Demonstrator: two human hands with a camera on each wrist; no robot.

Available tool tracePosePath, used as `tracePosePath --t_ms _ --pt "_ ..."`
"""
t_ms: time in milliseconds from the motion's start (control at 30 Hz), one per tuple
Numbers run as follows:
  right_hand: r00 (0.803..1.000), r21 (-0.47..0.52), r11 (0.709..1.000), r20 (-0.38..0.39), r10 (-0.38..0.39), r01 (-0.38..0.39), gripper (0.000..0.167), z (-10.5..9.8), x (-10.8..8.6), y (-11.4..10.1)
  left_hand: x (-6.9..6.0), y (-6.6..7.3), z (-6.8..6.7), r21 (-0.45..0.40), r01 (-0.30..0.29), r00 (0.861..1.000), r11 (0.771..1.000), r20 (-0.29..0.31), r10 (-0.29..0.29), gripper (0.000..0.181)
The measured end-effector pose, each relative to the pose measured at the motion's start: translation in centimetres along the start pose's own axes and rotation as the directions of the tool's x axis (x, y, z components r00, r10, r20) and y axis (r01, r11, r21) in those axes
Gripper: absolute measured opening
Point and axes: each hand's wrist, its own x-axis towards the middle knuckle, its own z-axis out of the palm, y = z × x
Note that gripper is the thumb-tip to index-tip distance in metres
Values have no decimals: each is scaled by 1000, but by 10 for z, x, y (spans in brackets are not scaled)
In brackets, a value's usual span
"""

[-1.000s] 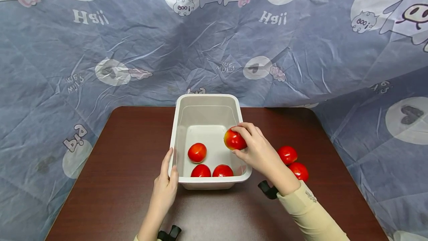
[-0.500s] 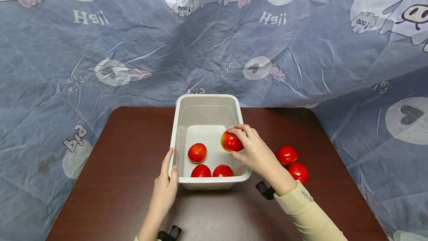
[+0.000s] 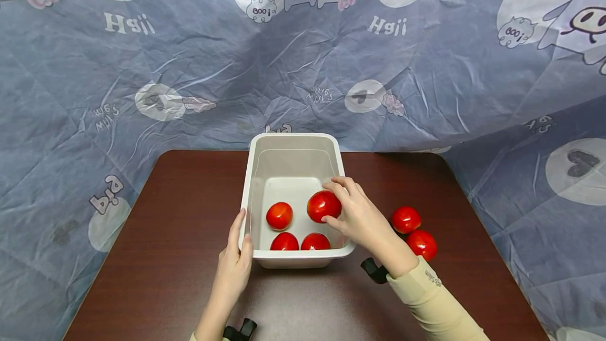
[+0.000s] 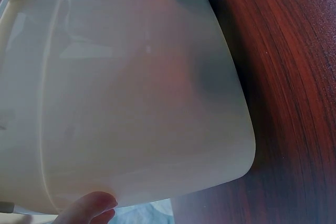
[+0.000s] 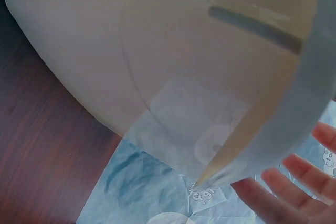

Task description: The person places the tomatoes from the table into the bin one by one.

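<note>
A white plastic bin holds several red tomatoes, three of them on its floor at the near end. The left hand grips the bin's left rim; its fingertips show at the bin's edge in the left wrist view. Over the bin's right side, the right hand has its fingers spread around another tomato, the thumb tip overlapping its lower edge. A gap shows between the upper fingers and that tomato. In the right wrist view, the right fingers are spread beside the bin wall.
Two more tomatoes lie on the dark brown table, right of the bin, near the right forearm. A blue printed cloth hangs behind the table. Black wrist mounts sit at both wrists.
The right hand moved slightly left with the tomato, then its fingers loosened; the tomato has dropped a little and turned in view. The left hand has not moved.
</note>
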Motion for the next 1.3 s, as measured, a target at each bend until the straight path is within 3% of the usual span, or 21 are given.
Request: tracePosePath --t_ms 200,367,633,967,1300 --pt "1000 -5 1000 -11 -10 10 58 -3 -2 1 0 0 1 10 9 1000 1000 3 -9 56" --pt "998 -10 1000 -52 -29 29 53 -7 -5 6 0 -1 0 30 0 1000 1000 -16 1 56" --pt "991 -20 998 -123 -60 58 50 -12 -12 19 1 0 0 9 20 1000 1000 3 -20 57" --pt "987 -29 999 -159 -29 24 46 -15 -20 33 0 -1 0 17 8 1000 1000 -7 -8 56" --pt "987 -36 997 -147 65 -71 41 -17 -37 52 0 -1 1 16 -2 1000 1000 -14 3 57"
